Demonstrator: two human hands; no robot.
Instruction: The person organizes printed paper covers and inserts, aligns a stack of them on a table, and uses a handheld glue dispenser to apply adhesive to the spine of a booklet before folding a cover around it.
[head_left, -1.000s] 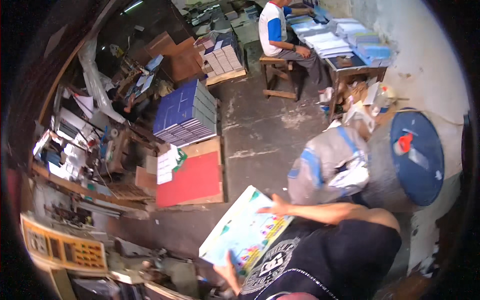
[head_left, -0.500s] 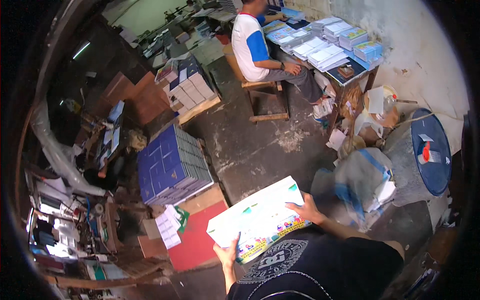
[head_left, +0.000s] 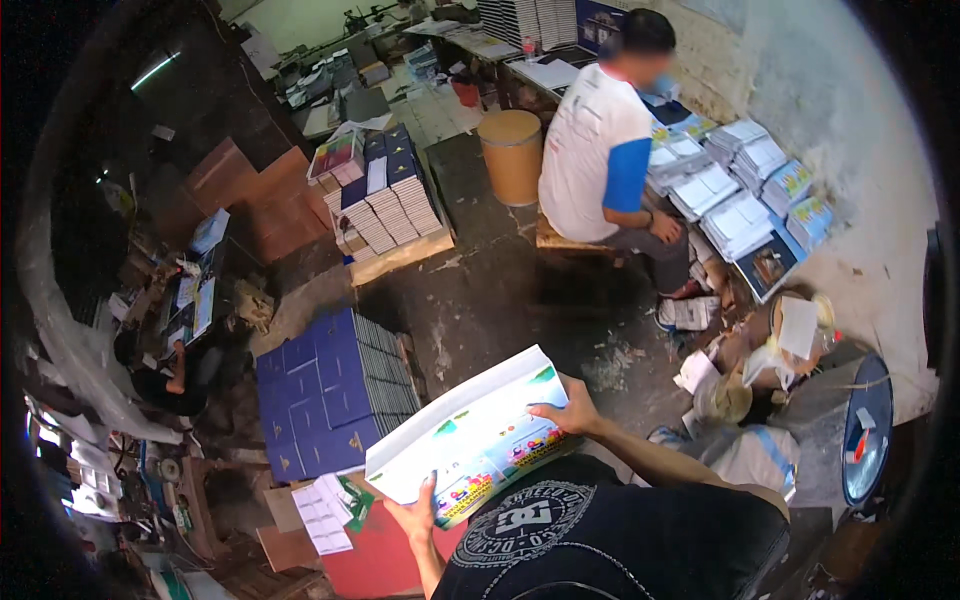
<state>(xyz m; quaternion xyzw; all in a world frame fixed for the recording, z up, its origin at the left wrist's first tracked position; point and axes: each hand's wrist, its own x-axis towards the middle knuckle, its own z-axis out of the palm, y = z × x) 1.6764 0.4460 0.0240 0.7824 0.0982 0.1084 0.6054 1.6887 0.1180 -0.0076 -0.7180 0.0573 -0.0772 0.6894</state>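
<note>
A stack of printed sheets point(head_left: 465, 445), white with green touches and colourful cartoon pictures, is held slantwise in front of my black shirt. At its lower left corner my left hand point(head_left: 415, 512) grips it, thumb on the printed face. My right hand point(head_left: 568, 408) clasps the right end, its thumb also lying across the face. The fingers behind the stack are hidden. The pale upper edge of the stack curves slightly.
Ahead on the left stand blue-covered book stacks point(head_left: 315, 390) and a second pallet of books point(head_left: 395, 195). A person point(head_left: 595, 150) sits by a table of booklets point(head_left: 735, 215). A brown drum point(head_left: 510, 165) stands behind; a blue-lidded barrel point(head_left: 866, 430) and sacks are at right.
The stack has tilted, so more of its printed face shows. Both hands keep their grip and sit farther left in view. My view has swung, placing the seated person farther right.
</note>
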